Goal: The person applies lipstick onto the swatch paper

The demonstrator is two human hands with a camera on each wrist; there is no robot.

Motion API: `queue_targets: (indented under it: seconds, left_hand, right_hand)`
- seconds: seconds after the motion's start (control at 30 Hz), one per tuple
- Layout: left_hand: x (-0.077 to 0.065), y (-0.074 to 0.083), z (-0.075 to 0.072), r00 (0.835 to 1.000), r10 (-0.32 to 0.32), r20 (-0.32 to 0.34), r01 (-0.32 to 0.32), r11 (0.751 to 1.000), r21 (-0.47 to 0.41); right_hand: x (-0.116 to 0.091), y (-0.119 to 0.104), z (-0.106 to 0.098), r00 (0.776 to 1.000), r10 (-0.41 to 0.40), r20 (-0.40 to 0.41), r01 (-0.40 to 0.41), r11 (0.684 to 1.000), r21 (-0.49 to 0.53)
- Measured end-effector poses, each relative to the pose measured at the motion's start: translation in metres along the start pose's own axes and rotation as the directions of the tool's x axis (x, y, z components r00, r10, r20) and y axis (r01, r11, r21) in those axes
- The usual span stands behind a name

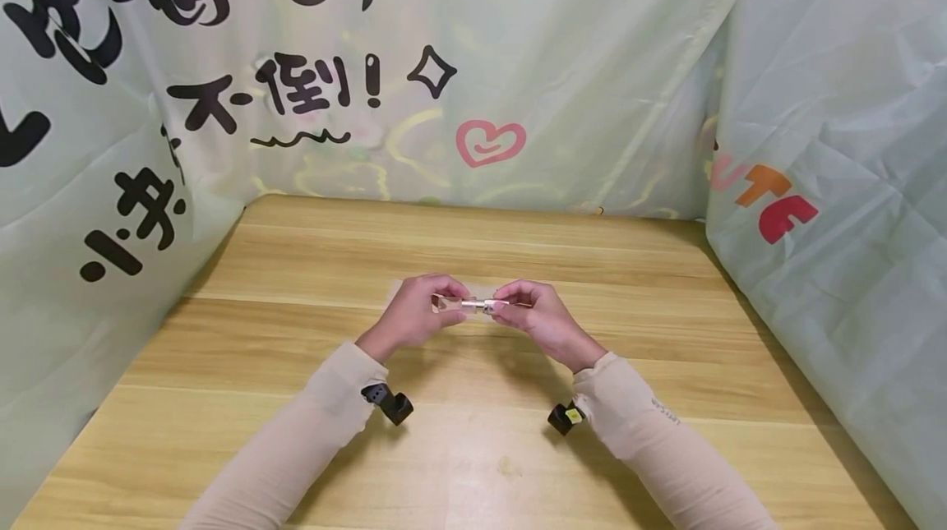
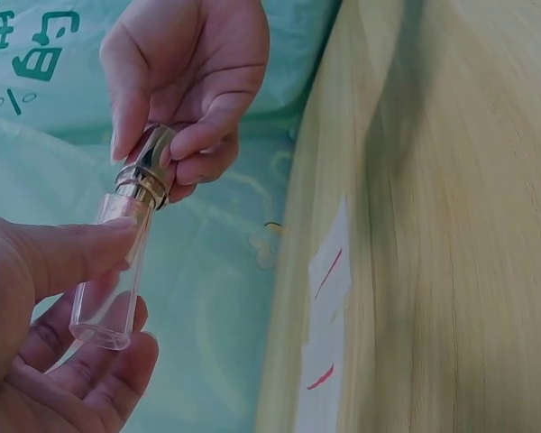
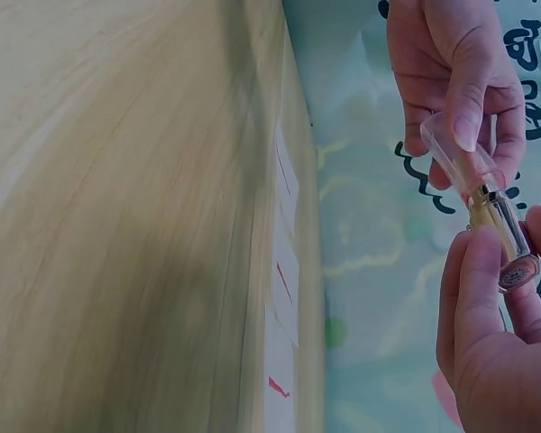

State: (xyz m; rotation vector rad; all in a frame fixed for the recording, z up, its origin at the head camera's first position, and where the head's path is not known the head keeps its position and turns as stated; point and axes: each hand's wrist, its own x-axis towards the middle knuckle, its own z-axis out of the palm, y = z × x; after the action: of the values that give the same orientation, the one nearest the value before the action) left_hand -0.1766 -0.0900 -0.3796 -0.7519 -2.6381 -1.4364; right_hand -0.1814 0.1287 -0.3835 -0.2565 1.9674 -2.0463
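Both hands hold a lipstick tube between them, above the middle of the table. My left hand point(image 1: 414, 312) pinches its clear cap point(image 2: 108, 293) between thumb and fingers. The shiny metallic base point(image 3: 505, 230) is gripped by the fingertips of my right hand point(image 1: 547, 318). In the head view the lipstick tube point(image 1: 475, 306) lies nearly level, cap to the left and base to the right. Cap and base meet in line at a ringed metal collar point(image 2: 142, 187). How far the collar sits inside the cap, I cannot tell. Fingers partly cover both ends.
White paper strips point(image 2: 329, 280) with red marks lie flat on the wooden table point(image 1: 473, 431), beneath and beyond the hands. Printed cloth point(image 1: 592, 62) hangs behind the table and along both sides. A small black camera point(image 1: 392, 407) is strapped to each sleeve.
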Motion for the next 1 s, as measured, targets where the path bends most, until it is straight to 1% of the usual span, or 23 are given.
queue_targets:
  seconds: [0.27,0.53,0.73,1.0]
  left_hand:
    - [0.001,0.0002,0.0033,1.0,0.006,0.01,-0.006,1.0,-0.01]
    - [0.0006,-0.0003,0.0046,1.0,0.028,0.001,-0.028,1.0,-0.009]
    - [0.001,-0.0008,0.0059,1.0,0.025,-0.006,-0.025,1.0,-0.005]
    - [0.0014,-0.0001,0.0063,1.0,0.021,-0.008,-0.021,1.0,-0.002]
  right_hand:
    - [-0.0006,0.0006,0.0027,1.0,0.0,0.009,0.0,1.0,0.002]
    - [0.0002,0.0012,0.0039,1.0,0.002,0.011,-0.002,1.0,0.013]
    - [0.0011,0.0019,0.0043,1.0,0.024,0.017,-0.025,0.999,0.03]
    - [0.0012,0.0021,0.0055,0.999,0.031,0.028,-0.033,0.998,0.061]
